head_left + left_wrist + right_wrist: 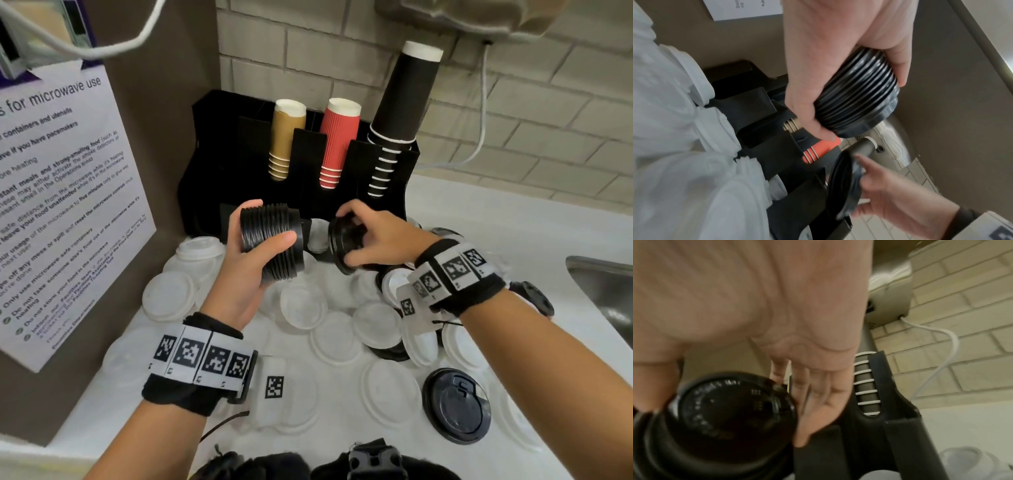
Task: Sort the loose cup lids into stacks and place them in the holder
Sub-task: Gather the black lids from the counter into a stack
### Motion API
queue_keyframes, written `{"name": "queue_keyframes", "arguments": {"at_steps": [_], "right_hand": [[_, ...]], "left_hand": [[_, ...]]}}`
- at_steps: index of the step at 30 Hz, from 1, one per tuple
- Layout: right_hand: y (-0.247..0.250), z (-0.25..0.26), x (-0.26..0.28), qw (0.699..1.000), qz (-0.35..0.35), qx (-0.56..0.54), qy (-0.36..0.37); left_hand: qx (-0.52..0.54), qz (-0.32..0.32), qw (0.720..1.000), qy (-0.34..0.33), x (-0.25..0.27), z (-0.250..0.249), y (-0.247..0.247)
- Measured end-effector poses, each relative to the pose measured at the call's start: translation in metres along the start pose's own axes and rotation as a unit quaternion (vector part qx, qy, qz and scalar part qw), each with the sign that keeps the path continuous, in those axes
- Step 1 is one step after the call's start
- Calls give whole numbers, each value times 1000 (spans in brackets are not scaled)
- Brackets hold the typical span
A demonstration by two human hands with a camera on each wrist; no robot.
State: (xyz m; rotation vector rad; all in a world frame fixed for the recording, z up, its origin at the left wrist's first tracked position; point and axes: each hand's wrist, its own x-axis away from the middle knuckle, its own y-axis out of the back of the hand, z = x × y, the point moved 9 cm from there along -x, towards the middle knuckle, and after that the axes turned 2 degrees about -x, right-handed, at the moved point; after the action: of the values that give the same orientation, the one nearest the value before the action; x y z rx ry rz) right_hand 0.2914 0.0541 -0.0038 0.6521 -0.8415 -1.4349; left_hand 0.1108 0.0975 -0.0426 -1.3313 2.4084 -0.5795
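White counter (496, 219) strewn with lids: my left hand (253, 260) grips the black lid stack (270, 245), right hand (373, 236) clutches another black lid (342, 245); next, nest it squarely

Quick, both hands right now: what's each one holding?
Left hand: closed round a tall stack of black lids.
Right hand: closed round a shorter black lid stack, in front of the holder.

we see a microwave notice (65, 192) left of our fingers, gold cups (286, 137), red cups (337, 144) and black cups (399, 113) beyond them, a sink (603, 291) far right.
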Motion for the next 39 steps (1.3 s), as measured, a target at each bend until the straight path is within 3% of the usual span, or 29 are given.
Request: {"name": "queue_keyframes", "arguments": {"at_steps": [3,9,15,21,39], "right_hand": [[4,15,19,983,-34,-179,29],[-7,29,43,949,-63,-297,79],[-11,28,51,941,-95,-315,86],[-5,31,54,945,-63,-307,91],[-3,35,60,950,-62,-282,116]], "left_hand": [[10,5,1000,5,0,6,-10],[12,5,1000,14,3,12,-26],[-7,25,1000,8,6,18,-40],[-11,75,997,33,9,21,-46],[20,71,996,43,13,25,-58]]}}
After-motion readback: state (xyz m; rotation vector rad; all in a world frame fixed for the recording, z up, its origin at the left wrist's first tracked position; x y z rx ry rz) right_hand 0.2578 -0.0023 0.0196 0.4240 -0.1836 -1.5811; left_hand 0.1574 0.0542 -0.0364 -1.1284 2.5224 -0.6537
